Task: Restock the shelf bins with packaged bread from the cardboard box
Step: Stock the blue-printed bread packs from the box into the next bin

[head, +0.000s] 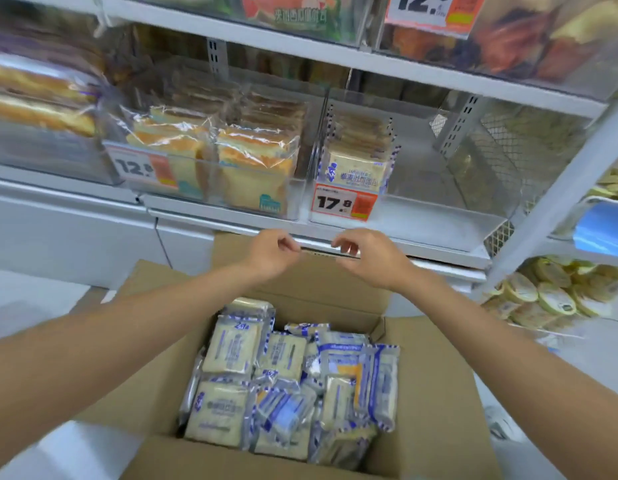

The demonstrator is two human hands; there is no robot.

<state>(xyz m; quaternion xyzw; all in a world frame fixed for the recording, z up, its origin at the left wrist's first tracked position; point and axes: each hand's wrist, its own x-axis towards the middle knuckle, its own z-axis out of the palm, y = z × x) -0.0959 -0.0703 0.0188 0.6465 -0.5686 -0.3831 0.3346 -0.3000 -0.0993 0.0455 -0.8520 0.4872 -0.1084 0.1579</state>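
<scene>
**Both hands curled and holding nothing, over the box and just below the shelf bin**

Your left hand (271,252) and right hand (366,258) hover side by side at the centre of the frame, close together but not touching. On both, the fingers are curled in toward the thumb, and nothing shows in either grasp. They sit over the far flap of the cardboard box (435,393), just in front of the shelf's front edge (439,247).

The packaged bread (228,348) lies in the lower centre of the frame, below your hands and well apart from them. It is a jumble of blue-and-white packs filling the open box, some flat, some tipped on edge.

Above your hands, right of centre, the clear shelf bin (422,216) carries a 17.8 price tag (342,202) at its front left. A row of the same blue-and-white packs (358,171) stands upright along its left side, and the right part of its floor is bare. Left of it, a neighbouring bin (295,202) holds orange-topped bread (255,157) in clear wrap.
</scene>
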